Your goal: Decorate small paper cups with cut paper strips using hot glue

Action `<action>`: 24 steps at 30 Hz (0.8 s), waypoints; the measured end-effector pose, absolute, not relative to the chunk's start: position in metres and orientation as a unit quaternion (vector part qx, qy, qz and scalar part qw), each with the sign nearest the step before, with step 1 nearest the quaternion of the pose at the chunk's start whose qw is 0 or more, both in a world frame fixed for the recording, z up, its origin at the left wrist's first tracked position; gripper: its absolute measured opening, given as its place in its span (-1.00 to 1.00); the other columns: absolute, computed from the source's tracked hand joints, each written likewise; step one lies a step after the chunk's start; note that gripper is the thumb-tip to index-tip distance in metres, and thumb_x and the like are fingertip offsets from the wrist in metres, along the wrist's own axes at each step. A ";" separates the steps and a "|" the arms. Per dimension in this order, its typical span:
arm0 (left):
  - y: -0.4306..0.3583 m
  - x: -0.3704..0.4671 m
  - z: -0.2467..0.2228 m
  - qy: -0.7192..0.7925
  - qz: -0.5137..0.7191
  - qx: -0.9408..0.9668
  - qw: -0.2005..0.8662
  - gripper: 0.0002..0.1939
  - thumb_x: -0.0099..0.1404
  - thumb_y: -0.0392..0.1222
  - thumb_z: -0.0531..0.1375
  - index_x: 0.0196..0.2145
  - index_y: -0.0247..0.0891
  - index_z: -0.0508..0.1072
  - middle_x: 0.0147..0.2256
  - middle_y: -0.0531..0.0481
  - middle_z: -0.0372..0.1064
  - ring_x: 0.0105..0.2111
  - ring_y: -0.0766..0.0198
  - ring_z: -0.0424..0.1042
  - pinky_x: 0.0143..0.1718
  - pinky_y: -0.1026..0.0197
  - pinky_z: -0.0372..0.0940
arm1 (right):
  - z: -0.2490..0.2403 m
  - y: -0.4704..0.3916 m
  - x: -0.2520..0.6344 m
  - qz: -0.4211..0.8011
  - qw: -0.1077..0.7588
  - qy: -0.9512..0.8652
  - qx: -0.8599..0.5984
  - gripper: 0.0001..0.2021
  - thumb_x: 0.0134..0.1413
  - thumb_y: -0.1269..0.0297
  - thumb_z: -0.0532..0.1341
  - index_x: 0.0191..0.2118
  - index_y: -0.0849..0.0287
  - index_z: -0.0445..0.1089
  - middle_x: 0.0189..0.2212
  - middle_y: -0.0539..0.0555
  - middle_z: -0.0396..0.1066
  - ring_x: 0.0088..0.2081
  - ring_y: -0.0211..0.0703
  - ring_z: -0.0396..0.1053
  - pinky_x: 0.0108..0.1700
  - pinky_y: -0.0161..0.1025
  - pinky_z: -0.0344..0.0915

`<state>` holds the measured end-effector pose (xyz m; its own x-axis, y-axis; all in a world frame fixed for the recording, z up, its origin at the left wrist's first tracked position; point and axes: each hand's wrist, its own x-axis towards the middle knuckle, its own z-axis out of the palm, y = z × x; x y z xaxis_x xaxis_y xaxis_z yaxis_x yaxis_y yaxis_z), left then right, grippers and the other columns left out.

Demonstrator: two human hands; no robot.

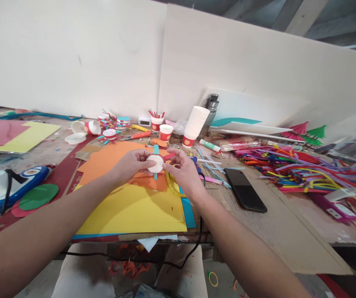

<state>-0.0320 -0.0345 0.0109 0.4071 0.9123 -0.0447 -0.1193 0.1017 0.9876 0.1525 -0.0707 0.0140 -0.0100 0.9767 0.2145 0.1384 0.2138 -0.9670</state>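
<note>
Between my two hands is a cut paper cup base (pixel 155 164), its round white face turned toward me. A teal strip (pixel 156 149) sticks out from its top and bottom, and a red strip (pixel 169 156) points out on the right. My left hand (pixel 136 162) pinches its left edge with thumb and fingers. On the other side my right hand (pixel 182 169) grips the right edge and touches the red strip. Below them lie orange paper (pixel 103 163) and yellow paper (pixel 128 211). Similar cup pieces (pixel 110 134) with strips lie farther back on the left.
Stacked paper cups (pixel 196 124) lean beside a dark bottle (pixel 209 114). A black phone (pixel 245 190) lies to the right, near many pipe cleaners (pixel 308 169). A utility knife (pixel 139 135) lies behind my hands. A black cable (pixel 200 240) hangs over the table edge.
</note>
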 end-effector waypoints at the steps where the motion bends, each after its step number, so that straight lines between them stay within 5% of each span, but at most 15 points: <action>1: -0.035 -0.032 0.011 0.368 0.401 0.538 0.644 -0.60 -0.06 -0.11 0.47 -0.27 -0.34 0.54 -0.29 -0.10 0.54 -0.34 0.22 0.52 -0.37 0.24 0.44 | 0.014 -0.071 0.152 0.407 0.517 -0.584 -0.476 -0.51 -0.12 0.23 0.33 0.00 0.16 0.30 -0.26 0.00 0.40 -0.34 -0.29 0.30 -0.27 -0.26 0.21; 16: -0.032 -0.033 0.009 0.360 0.402 0.541 0.645 -0.63 -0.02 -0.13 0.46 -0.27 -0.34 0.55 -0.29 -0.12 0.55 -0.34 0.21 0.54 -0.37 0.25 0.45 | 0.015 -0.072 0.152 0.415 0.513 -0.581 -0.476 -0.48 -0.13 0.24 0.33 0.02 0.14 0.29 -0.23 0.02 0.39 -0.25 -0.23 0.34 -0.22 -0.24 0.24; 21: -0.030 -0.035 0.012 0.329 0.429 0.466 0.700 -0.69 0.01 -0.25 0.44 -0.26 -0.38 0.56 -0.29 -0.12 0.53 -0.41 0.30 0.50 -0.44 0.34 0.45 | 0.012 -0.069 0.156 0.382 0.541 -0.575 -0.480 -0.50 -0.08 0.11 0.33 0.01 0.10 0.28 -0.06 0.10 0.39 -0.08 -0.15 0.32 -0.07 -0.17 0.28; 24: -0.027 -0.037 0.014 0.322 0.447 0.406 0.729 -0.75 0.06 -0.35 0.39 -0.25 -0.39 0.56 -0.32 -0.10 0.53 -0.45 0.36 0.48 -0.52 0.43 0.41 | 0.010 -0.067 0.157 0.392 0.549 -0.571 -0.469 -0.58 -0.02 0.06 0.29 -0.06 0.11 0.31 -0.11 0.09 0.40 -0.13 -0.17 0.33 -0.07 -0.17 0.30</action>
<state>-0.0368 -0.0271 0.0143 0.3929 0.9134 -0.1068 -0.3904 0.2708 0.8799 0.1569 -0.0672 0.0100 0.0423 0.9650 0.2587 0.1056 0.2532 -0.9616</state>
